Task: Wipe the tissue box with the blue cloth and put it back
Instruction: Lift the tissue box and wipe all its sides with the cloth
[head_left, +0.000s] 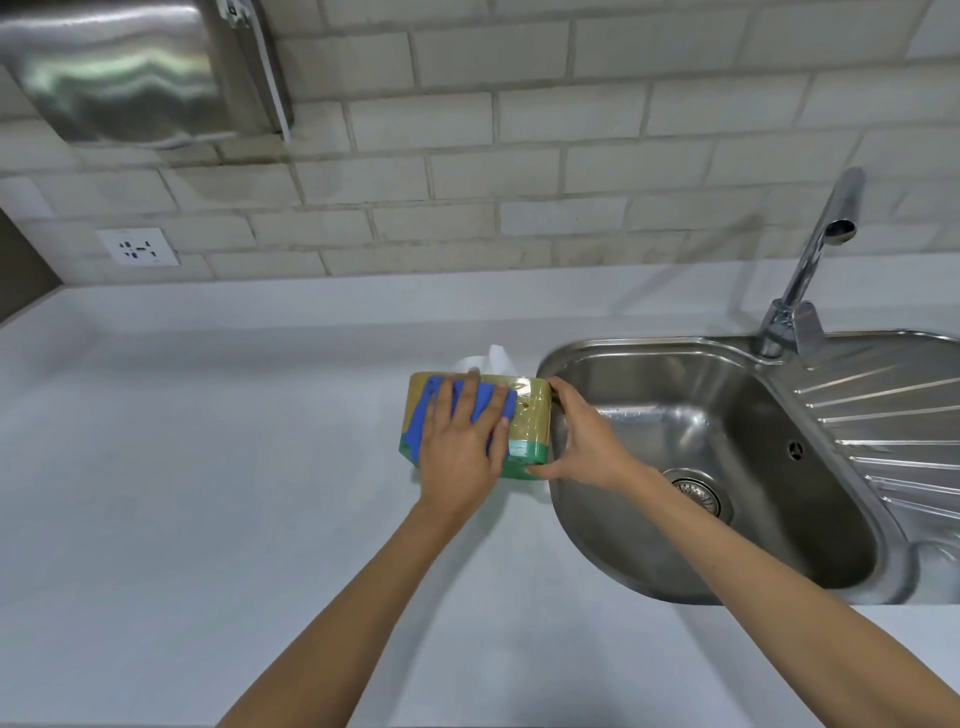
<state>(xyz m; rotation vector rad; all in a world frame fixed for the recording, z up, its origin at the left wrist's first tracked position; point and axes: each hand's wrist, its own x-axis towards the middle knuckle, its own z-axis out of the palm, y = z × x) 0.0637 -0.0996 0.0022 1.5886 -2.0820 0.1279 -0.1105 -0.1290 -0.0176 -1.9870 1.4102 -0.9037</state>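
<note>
The tissue box (530, 421) is tan with a green band at its base, wrapped in shiny plastic, and a white tissue pokes up behind it. It stands on the white counter just left of the sink. My left hand (462, 441) lies flat on the box's near face, pressing the blue cloth (441, 410) against it. My right hand (582, 436) grips the box's right end, with the thumb at the lower green corner and the fingers around the far side.
A steel sink (727, 467) with a drain and ribbed drainboard sits to the right, its tap (810, 260) at the back. A steel dispenser (135, 73) hangs on the tiled wall upper left, with a wall socket (137, 247) below it. The white counter (208, 467) stretches left.
</note>
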